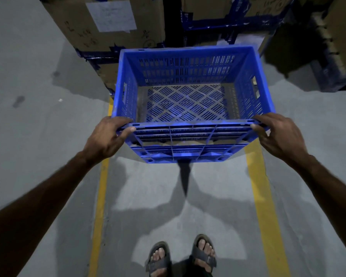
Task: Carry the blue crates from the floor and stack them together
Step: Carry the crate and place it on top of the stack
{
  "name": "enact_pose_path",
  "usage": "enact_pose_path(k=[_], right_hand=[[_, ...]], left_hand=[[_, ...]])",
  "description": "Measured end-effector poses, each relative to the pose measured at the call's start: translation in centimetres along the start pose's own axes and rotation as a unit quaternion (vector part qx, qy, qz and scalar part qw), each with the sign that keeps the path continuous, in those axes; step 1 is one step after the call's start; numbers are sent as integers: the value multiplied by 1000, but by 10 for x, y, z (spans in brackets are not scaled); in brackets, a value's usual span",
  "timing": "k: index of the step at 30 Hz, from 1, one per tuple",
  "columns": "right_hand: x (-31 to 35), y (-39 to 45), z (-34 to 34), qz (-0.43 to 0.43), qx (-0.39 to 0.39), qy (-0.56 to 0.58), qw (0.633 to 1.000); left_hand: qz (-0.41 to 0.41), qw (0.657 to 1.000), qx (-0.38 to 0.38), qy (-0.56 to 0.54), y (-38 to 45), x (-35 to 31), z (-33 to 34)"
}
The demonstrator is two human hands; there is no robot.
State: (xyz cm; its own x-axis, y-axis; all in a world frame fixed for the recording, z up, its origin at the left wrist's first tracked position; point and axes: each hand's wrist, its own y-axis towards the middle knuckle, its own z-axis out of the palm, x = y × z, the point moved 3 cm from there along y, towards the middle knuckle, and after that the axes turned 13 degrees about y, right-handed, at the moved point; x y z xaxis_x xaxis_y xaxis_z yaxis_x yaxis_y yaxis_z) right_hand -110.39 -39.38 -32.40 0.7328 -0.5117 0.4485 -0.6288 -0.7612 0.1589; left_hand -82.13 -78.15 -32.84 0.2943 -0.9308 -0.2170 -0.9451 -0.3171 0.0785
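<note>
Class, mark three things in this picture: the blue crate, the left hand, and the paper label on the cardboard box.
blue crate (185, 104): head view, on its slotted floor.
left hand (106, 136): head view, on the back of the hand.
paper label (112, 16): head view, on the middle of the white sheet.

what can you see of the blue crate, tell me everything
The blue crate looks like moulded plastic, rectangular, empty, open side up, with slotted walls, a diamond-patterned slotted base, handle cut-outs at both ends and dusty scuffs. It is held above the grey floor: the left hand and right hand grip its near rim corners.
</note>
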Motion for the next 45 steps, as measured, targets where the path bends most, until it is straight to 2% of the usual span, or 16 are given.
enact_pose_path(k=[4, 9, 12, 14, 16, 18, 23, 28, 32, 42, 45], right_hand=[[1, 15, -7, 5, -36, -9, 999], [-26, 62, -7, 180, -42, 40, 982], [-45, 100, 0, 316, 2, 139, 939], [-59, 121, 8, 388, 31, 211, 896], [-67, 137, 15, 418, 23, 243, 875], [-66, 144, 19, 421, 7, 231, 877], [-67, 139, 22, 361, -7, 193, 912], [-67, 140, 22, 379, -13, 221, 899], [-69, 139, 23, 370, -11, 214, 904], [-81, 141, 31, 428, 3, 211, 879], [-89, 138, 37, 439, -7, 200, 876]], left_hand=[[-57, 998, 11, 14, 11, 12, 3], [-130, 991, 19, -4, 57, 32, 2], [-217, 975, 25, -34, 90, 39, 3], [-301, 946, 71, -93, 106, 48, 9], [-362, 913, 104, -156, 119, 57, 17], [-395, 897, 95, -176, 126, 60, 22], [-415, 891, 93, -157, 125, 55, 25], [-403, 902, 90, -125, 120, 58, 25], [-425, 889, 108, -132, 125, 51, 16], [-408, 893, 120, -149, 134, 33, 3], [-428, 881, 127, -158, 134, 37, 10]])
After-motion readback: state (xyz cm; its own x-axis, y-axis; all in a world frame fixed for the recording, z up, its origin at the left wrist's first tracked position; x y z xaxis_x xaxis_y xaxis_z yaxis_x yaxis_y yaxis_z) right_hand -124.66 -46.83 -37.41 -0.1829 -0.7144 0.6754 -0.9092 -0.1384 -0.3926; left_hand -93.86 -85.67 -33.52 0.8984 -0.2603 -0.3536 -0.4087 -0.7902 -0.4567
